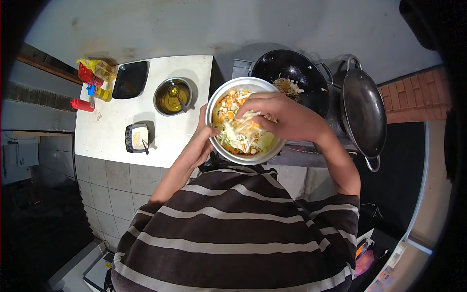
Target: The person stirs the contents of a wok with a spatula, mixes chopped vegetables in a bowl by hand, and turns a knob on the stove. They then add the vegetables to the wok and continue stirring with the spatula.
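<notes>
A tiled kitchen, with a white counter [116, 131] at the left and a dark stove at the right; the right hand [284, 117] is curled over the metal bowl [243, 79], fingers pinched round a clump of shredded cabbage [243, 134]; the left hand [197, 146] clasps the bowl's near-left rim, holding it in the air just near of the black wok [296, 68]; gripped on one side only, the heaped bowl could tip, I judge, and loose shreds could drop onto the stove edge; a second pan [362, 112] sits right; an oil bowl [172, 96] stands left.
</notes>
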Demonstrator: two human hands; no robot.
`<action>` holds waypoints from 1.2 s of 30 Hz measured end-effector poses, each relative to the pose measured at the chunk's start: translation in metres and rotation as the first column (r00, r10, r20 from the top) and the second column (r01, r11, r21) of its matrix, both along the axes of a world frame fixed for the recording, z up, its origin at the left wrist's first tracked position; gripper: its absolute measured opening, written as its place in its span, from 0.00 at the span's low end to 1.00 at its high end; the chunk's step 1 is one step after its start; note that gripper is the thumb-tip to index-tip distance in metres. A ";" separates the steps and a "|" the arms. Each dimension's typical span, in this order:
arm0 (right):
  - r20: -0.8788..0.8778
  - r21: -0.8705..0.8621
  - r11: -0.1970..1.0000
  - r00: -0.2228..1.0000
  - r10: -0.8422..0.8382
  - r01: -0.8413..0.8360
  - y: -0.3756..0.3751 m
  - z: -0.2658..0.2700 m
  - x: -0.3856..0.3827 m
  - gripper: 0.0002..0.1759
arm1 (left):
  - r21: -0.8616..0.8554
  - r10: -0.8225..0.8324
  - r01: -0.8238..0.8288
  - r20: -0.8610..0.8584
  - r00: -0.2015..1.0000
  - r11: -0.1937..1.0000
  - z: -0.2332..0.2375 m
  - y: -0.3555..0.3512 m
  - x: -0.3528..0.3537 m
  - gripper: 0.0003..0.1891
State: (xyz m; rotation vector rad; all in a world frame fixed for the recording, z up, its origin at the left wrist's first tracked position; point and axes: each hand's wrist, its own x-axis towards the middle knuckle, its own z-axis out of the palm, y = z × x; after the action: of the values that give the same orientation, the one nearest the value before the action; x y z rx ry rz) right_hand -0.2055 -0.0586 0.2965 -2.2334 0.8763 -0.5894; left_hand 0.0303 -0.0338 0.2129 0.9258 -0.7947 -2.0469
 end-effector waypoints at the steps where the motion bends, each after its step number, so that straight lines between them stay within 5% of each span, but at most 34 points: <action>1: 0.044 0.058 0.998 0.999 -0.009 0.006 -0.001 0.002 0.002 0.13 | 0.002 0.006 -0.006 -0.003 1.000 1.000 0.001 0.001 -0.001 0.44; 8: -0.175 0.069 0.982 0.971 -0.160 0.174 -0.007 -0.003 -0.004 0.17 | 0.003 -0.045 0.045 0.066 0.997 0.999 -0.008 0.001 0.004 0.45; 10: -0.066 -0.352 0.936 0.998 -0.022 -0.003 -0.005 -0.021 0.007 0.23 | -0.026 -0.035 0.037 0.052 0.998 0.999 -0.012 0.002 0.002 0.44; 14: -0.233 -0.491 0.870 0.969 -0.086 -0.041 0.001 -0.055 0.017 0.27 | -0.006 0.040 -0.040 -0.010 0.999 0.999 0.005 0.006 -0.011 0.44; 18: -0.311 -0.432 0.901 0.933 -0.182 0.032 -0.002 -0.050 0.006 0.23 | -0.060 0.018 -0.018 -0.003 1.000 0.998 0.002 0.004 -0.006 0.45; 20: -0.460 -0.160 0.986 0.888 -0.030 -0.050 -0.006 -0.040 -0.003 0.22 | -0.018 -0.051 0.053 0.099 0.994 0.998 -0.002 0.002 -0.001 0.45; 24: -0.418 -0.118 0.987 0.907 0.051 -0.110 -0.004 -0.036 -0.007 0.23 | -0.025 -0.013 0.014 0.037 0.999 1.000 0.007 0.007 -0.003 0.45; 27: -0.356 -0.296 0.952 0.934 -0.040 -0.073 0.006 -0.037 0.003 0.23 | -0.045 -0.060 0.061 0.026 0.998 0.997 0.004 0.007 -0.001 0.45; 36: -0.368 -0.096 0.995 0.929 -0.050 0.015 0.000 -0.076 0.004 0.21 | -0.006 -0.045 0.045 -0.019 0.999 0.999 0.002 0.006 -0.003 0.44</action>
State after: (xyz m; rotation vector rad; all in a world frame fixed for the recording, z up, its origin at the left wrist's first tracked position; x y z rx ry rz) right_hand -0.2015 -0.0582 0.2208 -2.4637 1.0921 -0.2246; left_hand 0.0276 -0.0281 0.2151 0.8908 -0.8172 -2.0886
